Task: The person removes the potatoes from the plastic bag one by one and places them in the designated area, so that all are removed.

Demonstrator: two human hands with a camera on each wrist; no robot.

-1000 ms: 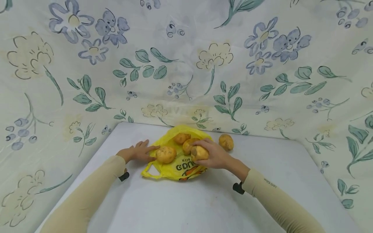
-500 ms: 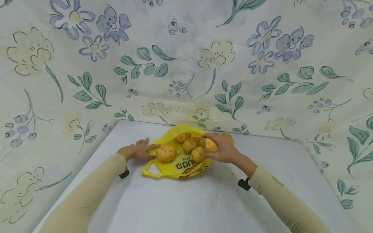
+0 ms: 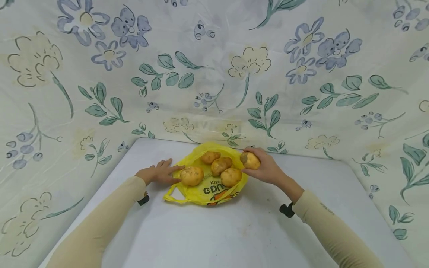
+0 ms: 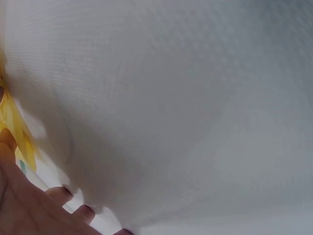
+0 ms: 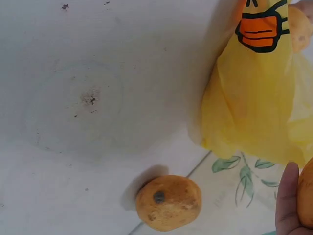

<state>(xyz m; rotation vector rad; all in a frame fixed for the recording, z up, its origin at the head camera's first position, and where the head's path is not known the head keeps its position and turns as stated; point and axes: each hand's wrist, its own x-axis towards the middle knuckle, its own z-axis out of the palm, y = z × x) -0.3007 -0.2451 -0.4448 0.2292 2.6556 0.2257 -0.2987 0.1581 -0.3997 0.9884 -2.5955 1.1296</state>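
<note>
while right hand (image 3: 266,169) grips potato (image 3: 252,160) — left hand (image 3: 162,174) touches yellow bag (image 3: 198,195)

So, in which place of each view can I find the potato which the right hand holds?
Head: the held potato is right of centre, in the right hand.
Left wrist: not in the picture.
Right wrist: at the lower right edge, cut off; the loose potato is another one.
Shared landmark: the yellow bag, visible in all three views.

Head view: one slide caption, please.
Left hand by a yellow bag with four potatoes; right hand holds another.
</note>
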